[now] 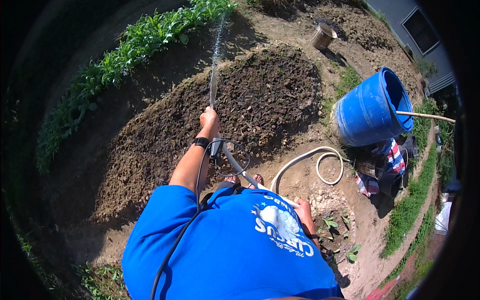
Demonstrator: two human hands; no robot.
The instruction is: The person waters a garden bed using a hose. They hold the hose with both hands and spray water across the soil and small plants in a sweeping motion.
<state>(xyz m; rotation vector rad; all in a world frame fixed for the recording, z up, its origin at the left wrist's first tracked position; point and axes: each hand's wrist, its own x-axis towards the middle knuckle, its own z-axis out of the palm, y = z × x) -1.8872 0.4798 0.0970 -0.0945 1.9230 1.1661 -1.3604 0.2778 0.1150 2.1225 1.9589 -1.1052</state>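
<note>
My left hand [209,119], with a black watch on its wrist, is closed around the end of a pale garden hose [235,162]. A stream of water [214,71] shoots away from it over the dark soil bed [258,90] towards a row of leafy green plants [131,52]. Beside my right hip, my right hand [303,210] grips the same hose farther back. Part of the hose lies curled on the ground right of my feet. A small grey device [216,147] on a black cable hangs by my left forearm.
A blue plastic barrel [365,108] stands at the right with a long pole [427,115] sticking out. Dark pots [390,184] and a striped woven bag [393,159] lie below it. A rusty bucket [322,36] stands farther off. Small seedlings [330,224] grow near my right hand.
</note>
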